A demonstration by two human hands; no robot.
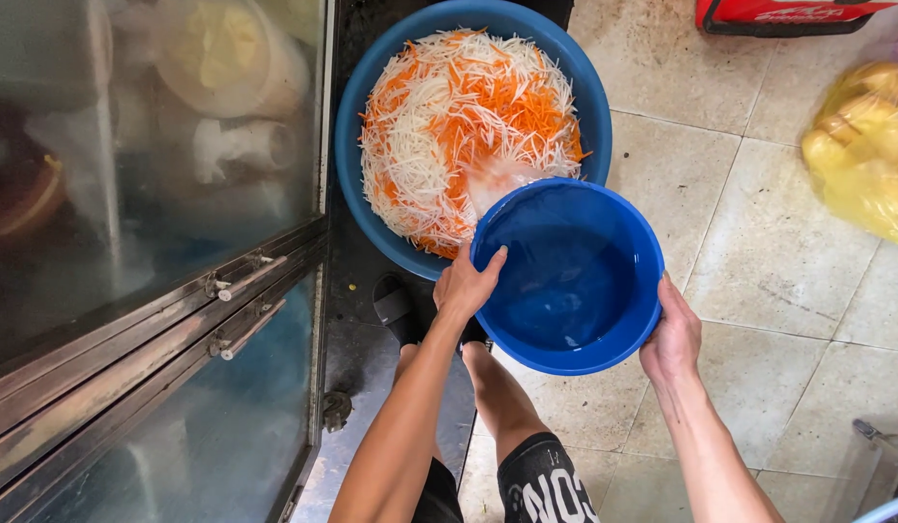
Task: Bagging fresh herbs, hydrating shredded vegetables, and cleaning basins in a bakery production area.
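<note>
Tipping blue bucket (pixel 575 281), both hands beside yellow bag (pixel 870 145).

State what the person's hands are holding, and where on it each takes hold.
Both hands hold the small blue bucket by its rim: left hand on the left edge, right hand on the right.

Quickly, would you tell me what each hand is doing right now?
Left hand: closed on the rim of the small blue bucket.
Right hand: closed on the same bucket's opposite rim.
</note>
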